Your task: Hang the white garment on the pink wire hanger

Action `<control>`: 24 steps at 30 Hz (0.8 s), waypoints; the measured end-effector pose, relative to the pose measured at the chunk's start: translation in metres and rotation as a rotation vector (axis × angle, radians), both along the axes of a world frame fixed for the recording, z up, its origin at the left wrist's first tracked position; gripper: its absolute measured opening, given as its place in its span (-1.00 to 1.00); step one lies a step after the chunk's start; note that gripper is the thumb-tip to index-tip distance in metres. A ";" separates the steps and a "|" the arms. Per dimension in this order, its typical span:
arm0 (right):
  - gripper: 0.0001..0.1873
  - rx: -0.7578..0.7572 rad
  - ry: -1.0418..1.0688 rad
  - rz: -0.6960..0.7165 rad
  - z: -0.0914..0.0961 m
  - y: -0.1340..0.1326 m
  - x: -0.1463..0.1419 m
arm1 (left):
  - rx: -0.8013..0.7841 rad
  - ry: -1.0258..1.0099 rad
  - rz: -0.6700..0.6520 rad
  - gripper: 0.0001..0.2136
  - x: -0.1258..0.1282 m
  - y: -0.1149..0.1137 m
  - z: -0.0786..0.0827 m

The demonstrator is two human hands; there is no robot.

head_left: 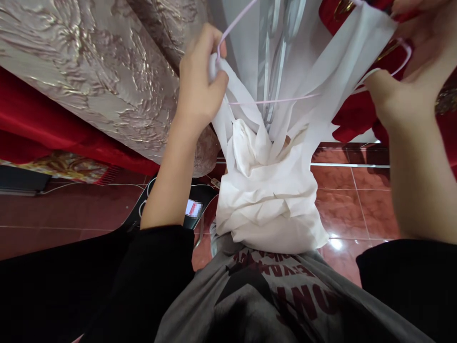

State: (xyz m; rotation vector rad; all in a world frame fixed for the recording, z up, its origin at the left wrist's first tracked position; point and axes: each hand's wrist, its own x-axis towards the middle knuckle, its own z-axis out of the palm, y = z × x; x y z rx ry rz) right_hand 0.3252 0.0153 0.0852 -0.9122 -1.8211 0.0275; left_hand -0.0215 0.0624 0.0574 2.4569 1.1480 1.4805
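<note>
A white sleeveless garment (271,205) with wide straps and a gathered, folded body hangs in front of my chest. A thin pink clothes hanger (274,101) runs through its upper part, the bar crossing between the straps. At the upper left, my left hand (203,81) is closed round one strap and the hanger's bent end. Up at the right edge, my right hand (407,90) is curled at the other strap and the hanger's far end. Its thumb shows against a thin white strip, while its fingers are blurred and partly cut off by the frame.
Shiny embossed beige fabric (107,76) hangs at the left above red cloth (53,128). More red garments (357,114) hang at the right beside a pale grey panel (246,52). Below, a phone (193,208) lies on a dark seat over red floor tiles (339,176).
</note>
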 end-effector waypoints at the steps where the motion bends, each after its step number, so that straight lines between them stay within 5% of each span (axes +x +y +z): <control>1: -0.48 0.058 -0.033 0.092 -0.002 -0.001 0.001 | 0.014 0.000 0.016 -0.52 0.000 0.000 -0.002; 3: -0.47 0.024 -0.131 0.190 -0.005 -0.003 0.003 | 0.055 0.001 0.046 -0.45 0.000 0.002 -0.006; 8: -0.50 0.080 -0.242 0.053 -0.008 -0.011 0.002 | 0.243 -0.052 0.033 -0.35 -0.006 0.012 -0.020; 19: -0.83 0.309 0.427 -0.163 -0.068 0.024 0.008 | 0.100 -0.134 0.059 -0.35 -0.007 -0.005 -0.022; 24: -0.52 0.339 0.366 -0.210 -0.085 0.003 -0.012 | 0.106 -0.152 0.035 -0.34 -0.009 -0.006 -0.021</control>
